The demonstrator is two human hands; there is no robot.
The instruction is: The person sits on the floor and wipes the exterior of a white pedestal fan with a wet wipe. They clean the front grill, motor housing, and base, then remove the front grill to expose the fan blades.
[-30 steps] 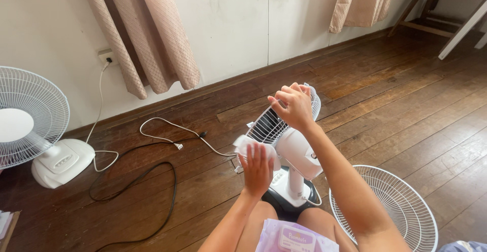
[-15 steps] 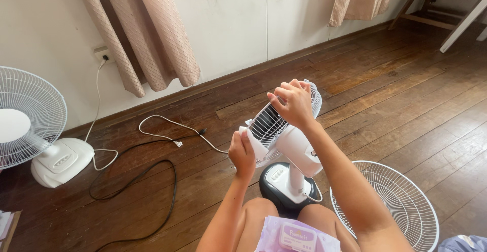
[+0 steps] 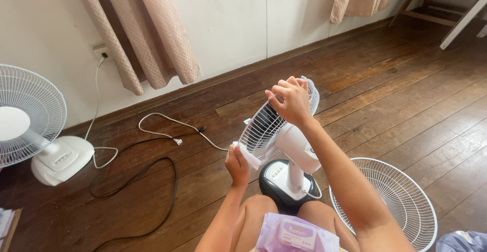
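Here | purple wipes pack (image 3: 297,234), white rectangular label | on lap

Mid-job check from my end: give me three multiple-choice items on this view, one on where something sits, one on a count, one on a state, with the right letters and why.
1. Where does the loose fan grille lie?
A. On the floor by the person's right arm
B. Against the curtain
C. On top of the second fan

2. How many fans standing on their bases show?
A. One
B. Two
C. Four

3. What is the left hand doing?
A. Resting open on the floor
B. Pinching a white wipe against the rear grille
C. Holding the plug

Answers: 1 A, the grille lies flat on the boards at lower right. 2 B, the small fan between the knees and the second fan at far left. 3 B, fingers close on the wipe at the grille's lower edge, while the right hand grips the rim.
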